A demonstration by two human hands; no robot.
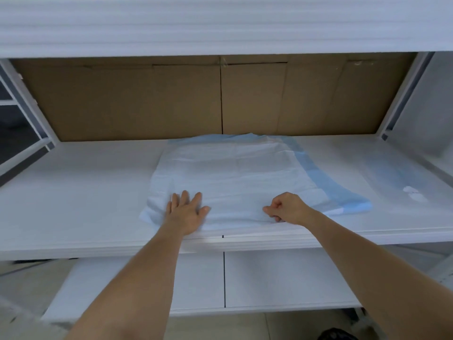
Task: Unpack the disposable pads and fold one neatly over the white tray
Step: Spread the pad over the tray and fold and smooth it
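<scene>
Head view: your left hand (186,212) lies flat, fingers straight and slightly spread, palm pressing the near left part of the disposable pad (228,177). Your right hand (285,207) is curled, thumb and fingers pinching the pad's near edge just at the front edge of the shelf (73,197). Both forearms bare, reaching in from below.

Pad: thin, soft, quilted white face with faint creases; a pale blue plastic-looking border shows along its right side and at the far edge. Roughly rectangular, spread across the middle of the shelf, far edge near the back wall, near edge at the shelf's front edge. Slightly rumpled at the near left corner. Whether a tray lies beneath it cannot be told.

Toward the right end of the shelf: a clear, glossy plastic wrapper (402,177), flat, with a bluish tint and a small white patch; well apart from the pad.

Shelf surface is smooth matte white. Brown corrugated cardboard (122,101) lines the back wall, with a vertical seam at centre. White ribbed foam sheeting (220,23) covers the shelf above. A lower white shelf (282,278) sits below, with a dark seam line. Pale tiled floor beneath.
</scene>
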